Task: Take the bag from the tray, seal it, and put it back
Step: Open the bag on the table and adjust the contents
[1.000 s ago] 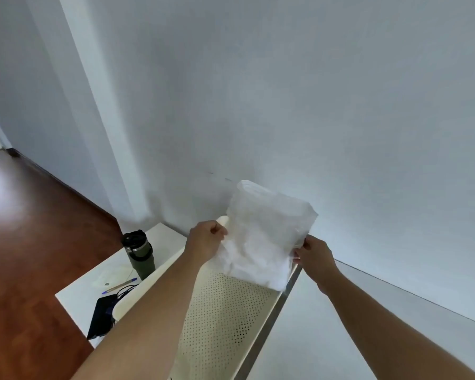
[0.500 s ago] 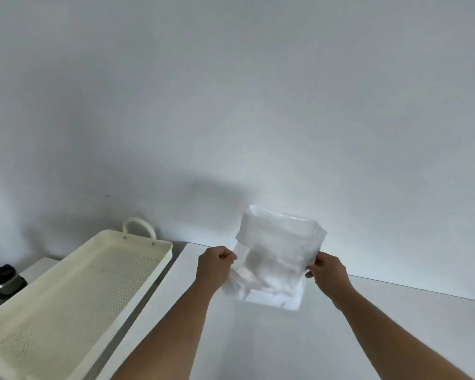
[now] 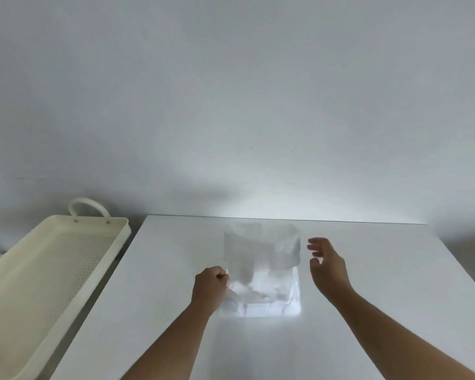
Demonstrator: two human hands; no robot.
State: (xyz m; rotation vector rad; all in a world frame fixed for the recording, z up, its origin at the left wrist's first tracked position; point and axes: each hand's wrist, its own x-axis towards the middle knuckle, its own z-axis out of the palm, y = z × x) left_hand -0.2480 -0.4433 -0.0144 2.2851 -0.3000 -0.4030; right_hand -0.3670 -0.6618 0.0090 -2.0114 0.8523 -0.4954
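Observation:
A clear plastic bag (image 3: 261,272) lies on the white table (image 3: 368,311), its upper part folded over towards me. Pale contents show through near its bottom edge. My left hand (image 3: 210,287) is closed on the bag's left edge. Just right of the bag hovers my right hand (image 3: 328,266), fingers spread and holding nothing. The cream perforated tray (image 3: 47,275) with a loop handle stands empty at the left, beside the table.
A plain white wall rises behind the table's far edge. A narrow dark gap separates the tray from the table's left side.
The bag has come down from the air onto the table. My right hand has let go of it and opened; my left hand keeps its hold.

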